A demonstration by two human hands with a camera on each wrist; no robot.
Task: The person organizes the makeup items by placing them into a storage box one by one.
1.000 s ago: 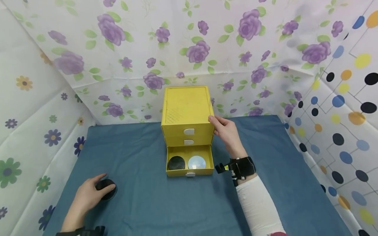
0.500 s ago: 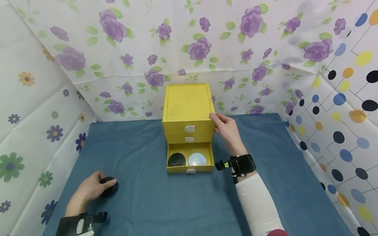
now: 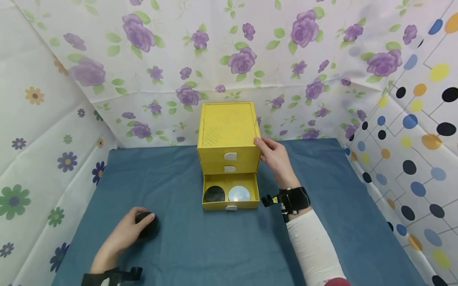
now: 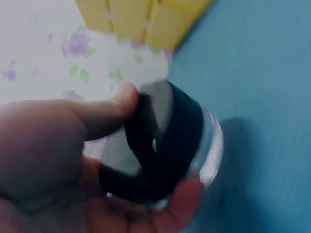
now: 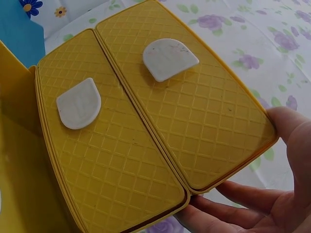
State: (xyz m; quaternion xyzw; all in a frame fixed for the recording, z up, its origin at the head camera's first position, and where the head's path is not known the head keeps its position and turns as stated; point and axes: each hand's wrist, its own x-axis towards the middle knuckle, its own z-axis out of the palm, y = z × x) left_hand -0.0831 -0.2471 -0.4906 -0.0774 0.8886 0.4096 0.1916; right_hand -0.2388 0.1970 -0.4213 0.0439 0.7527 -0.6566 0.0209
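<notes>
My left hand (image 3: 123, 235) grips a round, black, glossy-topped case (image 3: 150, 228) over the left part of the cloth. Up close in the left wrist view, the case (image 4: 180, 141) is tilted, with a pale, shiny lower rim and a thumb and fingers around its edge. At the back centre stands a yellow drawer cabinet (image 3: 229, 125). My right hand (image 3: 279, 161) holds its front right corner, thumb at the top edge, fingers along the side. The bottom drawer (image 3: 211, 206) is pulled out; a black disc (image 3: 214, 194) and a pale blue-white disc (image 3: 239, 193) lie in it.
A blue cloth (image 3: 200, 250) covers the table. Flowered and dotted sheets enclose it at the back (image 3: 154, 115) and sides. The two upper drawers (image 5: 209, 97) are closed and bear white tabs (image 5: 167, 59).
My left hand has taken the black case into its grip and moved right with it, tilting it. The right hand, the cabinet and the pulled-out drawer have stayed put.
</notes>
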